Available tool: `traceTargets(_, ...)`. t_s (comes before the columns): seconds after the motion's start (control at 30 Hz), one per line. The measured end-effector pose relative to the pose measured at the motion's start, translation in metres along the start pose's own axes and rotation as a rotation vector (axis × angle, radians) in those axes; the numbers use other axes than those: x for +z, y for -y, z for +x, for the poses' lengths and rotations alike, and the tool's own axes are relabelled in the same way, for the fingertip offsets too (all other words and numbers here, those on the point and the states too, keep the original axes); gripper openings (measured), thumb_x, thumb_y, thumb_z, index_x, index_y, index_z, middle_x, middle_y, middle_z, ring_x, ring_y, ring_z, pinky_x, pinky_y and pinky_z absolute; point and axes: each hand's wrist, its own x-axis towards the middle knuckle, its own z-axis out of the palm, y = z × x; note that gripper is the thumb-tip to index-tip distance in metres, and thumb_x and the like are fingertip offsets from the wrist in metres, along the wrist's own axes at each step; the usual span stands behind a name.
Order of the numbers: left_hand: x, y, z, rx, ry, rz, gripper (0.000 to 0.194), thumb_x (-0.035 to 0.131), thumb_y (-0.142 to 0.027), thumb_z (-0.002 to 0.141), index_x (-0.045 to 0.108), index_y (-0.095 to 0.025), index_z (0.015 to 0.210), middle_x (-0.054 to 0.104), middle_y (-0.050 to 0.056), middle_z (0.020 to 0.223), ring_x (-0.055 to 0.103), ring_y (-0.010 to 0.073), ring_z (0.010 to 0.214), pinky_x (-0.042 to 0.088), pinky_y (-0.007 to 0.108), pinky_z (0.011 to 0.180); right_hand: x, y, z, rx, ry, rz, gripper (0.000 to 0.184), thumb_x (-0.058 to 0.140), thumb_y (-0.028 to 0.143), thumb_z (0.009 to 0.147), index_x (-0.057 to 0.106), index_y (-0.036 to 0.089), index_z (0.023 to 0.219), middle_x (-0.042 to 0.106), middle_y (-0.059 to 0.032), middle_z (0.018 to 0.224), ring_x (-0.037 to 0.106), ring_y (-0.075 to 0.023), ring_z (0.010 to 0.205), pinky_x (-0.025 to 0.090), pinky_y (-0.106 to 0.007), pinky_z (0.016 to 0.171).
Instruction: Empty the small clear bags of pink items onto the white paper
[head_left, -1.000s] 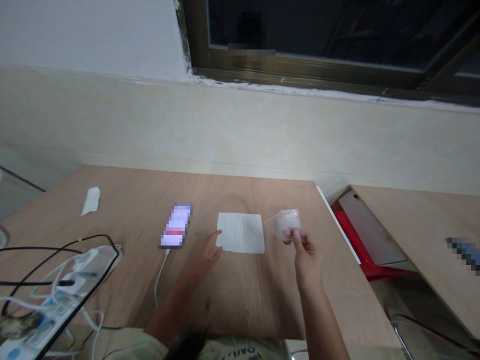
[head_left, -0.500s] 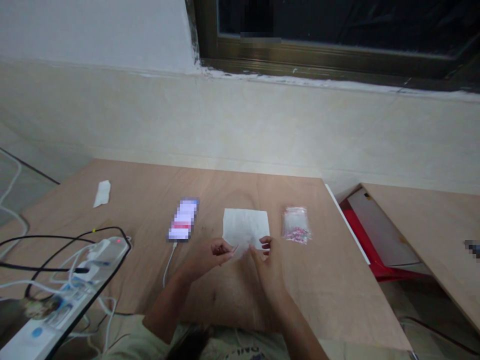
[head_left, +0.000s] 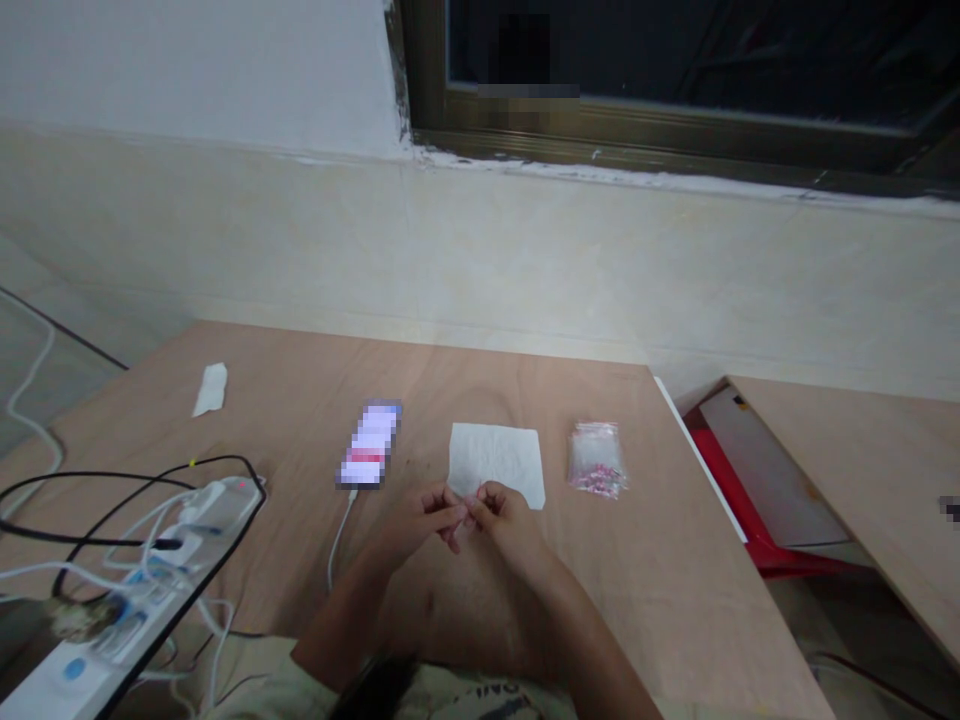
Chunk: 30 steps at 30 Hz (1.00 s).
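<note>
Since the earlier frame, the bag [head_left: 596, 460] has left the right hand [head_left: 510, 525] and lies on the worktop [head_left: 262, 400], and the left hand [head_left: 416, 520] has come across to meet the right.

Beyond the far edge of the worktop rise a tiled wall [head_left: 225, 240] and a dark window [head_left: 675, 60]. Past its right edge lie a second board [head_left: 847, 480] and a red stool [head_left: 724, 475]. Near the left edge sits a power strip [head_left: 217, 510], tangled in cables. A phone [head_left: 369, 445], its screen blurred, lies mid-worktop on a white charging cable [head_left: 339, 540]. A crumpled tissue [head_left: 210, 390] lies near the far edge. A flat square of tissue paper [head_left: 495, 463] lies between the phone and the bag.

The hands are together just over the near edge of the square, their fingertips meeting around a tiny pink bit [head_left: 478, 492]. It shows at the right fingertips; whether the left fingers also pinch it is hidden. It looks light and fiddly, best taken between fingertip pads. More pink bits show inside the bag, whose thin plastic looks soft and slippery, easiest held by its top edge.
</note>
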Motion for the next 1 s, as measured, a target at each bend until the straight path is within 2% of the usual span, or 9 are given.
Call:
traceTargets(0.1,0.0,0.001,0.0,-0.019,-0.095,0.034,0.023,0.059,-0.034,0.069,0.049,-0.016,0.057,0.049,-0.006,0.049,0.05,0.0091,0.046,0.046,0.024,0.049,-0.001,0.0,-0.002,0.035,-0.012,-0.014,0.026,0.052,0.038,0.071,0.046,0.018,0.056,0.049,0.0023,0.05,0.044,-0.0102,0.049,0.035,-0.023,0.05)
traceTargets(0.23,-0.004,-0.003,-0.003,-0.046,-0.333,0.154,0.021,0.05,-0.028,0.071,0.043,-0.019,0.054,0.049,-0.008,0.039,0.051,0.0091,0.04,0.041,0.021,0.046,-0.004,-0.002,-0.005,0.05,-0.064,-0.148,0.023,0.052,0.031,0.07,0.045,0.018,0.053,0.048,0.0026,0.05,0.043,-0.0099,0.051,0.033,-0.022,0.05)
traceTargets(0.3,-0.003,-0.004,-0.005,-0.05,-0.369,0.226,0.018,0.05,-0.024,0.07,0.042,-0.019,0.055,0.051,-0.007,0.039,0.051,0.0091,0.04,0.041,0.021,0.046,-0.004,-0.004,-0.006,0.072,-0.092,-0.211,0.021,0.051,0.027,0.07,0.045,0.018,0.053,0.046,0.0029,0.05,0.042,-0.0099,0.051,0.032,-0.022,0.049)
traceTargets(0.4,0.005,-0.003,-0.008,-0.013,-0.32,0.29,0.017,0.053,-0.023,0.068,0.041,-0.02,0.056,0.051,-0.008,0.041,0.051,0.0089,0.04,0.041,0.02,0.043,0.003,-0.006,-0.009,0.096,-0.125,-0.244,0.016,0.048,0.02,0.068,0.044,0.018,0.053,0.046,0.0026,0.052,0.043,-0.01,0.052,0.032,-0.022,0.048)
traceTargets(0.5,0.017,0.002,-0.012,0.027,-0.226,0.324,0.019,0.055,-0.026,0.068,0.04,-0.019,0.058,0.05,-0.008,0.046,0.051,0.0087,0.039,0.04,0.019,0.04,0.014,-0.007,-0.011,0.157,-0.055,-0.127,0.007,0.042,0.018,0.069,0.047,0.018,0.064,0.048,0.0031,0.053,0.045,-0.0097,0.046,0.033,-0.02,0.042)
traceTargets(0.6,0.02,0.005,-0.017,0.068,-0.181,0.37,0.02,0.055,-0.028,0.07,0.041,-0.019,0.059,0.051,-0.006,0.05,0.051,0.0083,0.041,0.041,0.019,0.04,0.019,-0.01,-0.01,0.23,-0.017,-0.014,0.013,0.037,0.018,0.07,0.049,0.017,0.075,0.048,0.004,0.051,0.044,-0.0092,0.038,0.03,-0.019,0.034)
traceTargets(0.73,0.004,0.008,-0.019,0.08,-0.208,0.384,0.019,0.052,-0.035,0.074,0.047,-0.018,0.066,0.053,-0.004,0.059,0.05,0.0077,0.044,0.042,0.019,0.043,0.009,-0.013,-0.005,0.139,-0.153,0.077,0.017,0.038,0.017,0.067,0.054,0.016,0.075,0.047,0.0034,0.051,0.043,-0.0083,0.04,0.03,-0.018,0.033)
traceTargets(0.87,-0.015,0.012,-0.008,0.091,-0.338,0.325,0.022,0.044,-0.04,0.08,0.052,-0.019,0.083,0.058,-0.001,0.069,0.056,0.0117,0.061,0.047,0.023,0.059,-0.003,-0.011,0.002,0.058,-0.07,0.173,0.02,0.044,0.021,0.067,0.059,0.015,0.08,0.051,0.0021,0.056,0.043,-0.0079,0.044,0.031,-0.018,0.035)
traceTargets(1.0,-0.019,0.016,0.007,-0.016,-0.143,0.183,0.027,0.046,-0.044,0.078,0.055,-0.018,0.073,0.054,-0.001,0.065,0.055,0.0134,0.06,0.047,0.025,0.057,-0.007,-0.015,0.015,0.064,-0.001,0.18,0.022,0.049,0.031,0.068,0.056,0.016,0.083,0.047,0.0053,0.051,0.038,-0.0065,0.038,0.029,-0.018,0.033)
